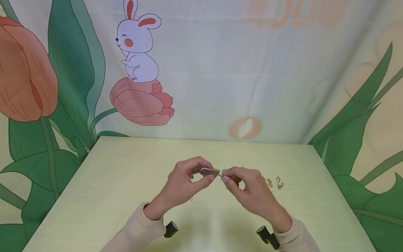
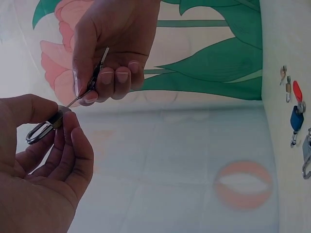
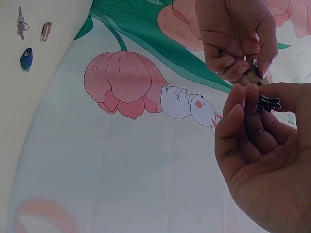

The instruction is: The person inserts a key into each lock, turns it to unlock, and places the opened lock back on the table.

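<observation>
In the head view my left hand (image 1: 185, 180) holds a padlock (image 1: 214, 172) between thumb and fingers, its silver looped shackle pointing left. My right hand (image 1: 253, 189) pinches a small bunch of keys (image 2: 93, 81) at the padlock's other end. One key's thin shaft (image 2: 74, 101) reaches from the right fingertips to the padlock body. In the right wrist view, the padlock's brass-coloured end (image 3: 255, 77) faces my right fingertips, and the rest of the bunch sticks out behind them. Both hands are raised above the table.
On the pale table (image 1: 135, 161), two small brass padlocks (image 1: 279, 183) lie right of my right hand. A blue padlock (image 2: 297, 119), a red item (image 2: 297, 92) and a silver padlock (image 2: 306, 145) also lie there. Loose keys (image 3: 22, 25) show in the right wrist view. A printed curtain (image 1: 201, 70) hangs behind.
</observation>
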Tool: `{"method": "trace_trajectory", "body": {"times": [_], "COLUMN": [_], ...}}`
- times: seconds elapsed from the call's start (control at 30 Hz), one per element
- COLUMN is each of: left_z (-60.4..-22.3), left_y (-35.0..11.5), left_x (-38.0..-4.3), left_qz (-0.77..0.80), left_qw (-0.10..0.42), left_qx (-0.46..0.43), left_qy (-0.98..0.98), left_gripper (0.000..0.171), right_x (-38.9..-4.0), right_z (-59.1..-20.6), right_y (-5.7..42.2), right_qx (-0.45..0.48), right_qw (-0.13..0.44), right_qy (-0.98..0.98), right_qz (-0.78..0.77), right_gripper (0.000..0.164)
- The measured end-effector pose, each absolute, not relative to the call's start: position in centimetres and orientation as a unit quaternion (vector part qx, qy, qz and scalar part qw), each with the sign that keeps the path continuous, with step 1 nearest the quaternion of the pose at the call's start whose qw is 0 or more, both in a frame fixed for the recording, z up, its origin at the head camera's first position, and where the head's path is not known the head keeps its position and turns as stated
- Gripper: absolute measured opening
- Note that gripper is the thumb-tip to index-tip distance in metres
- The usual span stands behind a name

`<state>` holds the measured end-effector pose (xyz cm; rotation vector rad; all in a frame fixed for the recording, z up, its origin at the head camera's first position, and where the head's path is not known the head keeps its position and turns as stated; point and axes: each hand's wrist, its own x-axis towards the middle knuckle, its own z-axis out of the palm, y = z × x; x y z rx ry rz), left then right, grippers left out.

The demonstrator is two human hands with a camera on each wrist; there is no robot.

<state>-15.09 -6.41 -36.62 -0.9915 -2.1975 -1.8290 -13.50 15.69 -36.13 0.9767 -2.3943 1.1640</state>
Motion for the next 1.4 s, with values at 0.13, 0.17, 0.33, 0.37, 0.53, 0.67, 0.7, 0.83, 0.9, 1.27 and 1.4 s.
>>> {"method": "trace_trajectory", "body": {"times": [0.13, 0.17, 0.33, 0.37, 0.53, 0.67, 0.7, 0.83, 0.9, 1.27, 1.4], "left_z": [-36.71, -36.70, -36.67, -36.66, -36.74, -36.81, -36.82, -36.89, -36.94, -36.98, -36.97], "left_y": [-6.39, -6.38, -6.41, -6.42, -6.48, -6.48, -6.48, -6.52, -6.54, -6.55, -6.62], "left_x": [-15.12, -15.10, -15.04, -15.04, -15.07, -15.07, -15.06, -15.01, -15.00, -14.99, -15.01], "left_qz": [-0.602, -0.602, -0.600, -0.599, -0.592, -0.589, -0.590, -0.598, -0.601, -0.600, -0.606], "left_qw": [0.062, 0.062, 0.061, 0.061, 0.062, 0.059, 0.057, 0.038, 0.033, 0.025, 0.020], "left_qx": [-0.329, -0.329, -0.329, -0.329, -0.331, -0.332, -0.332, -0.323, -0.319, -0.315, -0.309], "left_qy": [-0.725, -0.725, -0.727, -0.727, -0.732, -0.734, -0.734, -0.733, -0.732, -0.735, -0.733], "left_gripper": [0.014, 0.014, 0.014, 0.014, 0.014, 0.013, 0.012, 0.010, 0.011, 0.012, 0.013], "right_x": [-13.41, -13.39, -13.31, -13.30, -13.35, -13.43, -13.44, -13.40, -13.39, -13.18, -13.16], "right_z": [-36.06, -36.03, -35.94, -35.94, -36.01, -36.11, -36.12, -36.23, -36.29, -36.12, -36.08], "right_y": [15.55, 15.52, 15.51, 15.52, 15.51, 15.45, 15.42, 15.38, 15.36, 15.27, 15.19], "right_qx": [0.349, 0.350, 0.350, 0.349, 0.348, 0.353, 0.352, 0.345, 0.340, 0.334, 0.337], "right_qw": [0.156, 0.156, 0.155, 0.154, 0.154, 0.155, 0.155, 0.158, 0.158, 0.144, 0.154], "right_qy": [-0.830, -0.829, -0.830, -0.832, -0.834, -0.832, -0.832, -0.834, -0.836, -0.840, -0.839], "right_qz": [0.406, 0.406, 0.405, 0.404, 0.398, 0.399, 0.400, 0.400, 0.401, 0.402, 0.399], "right_gripper": [0.012, 0.012, 0.011, 0.011, 0.011, 0.012, 0.013, 0.013, 0.012, 0.015, 0.015]}}
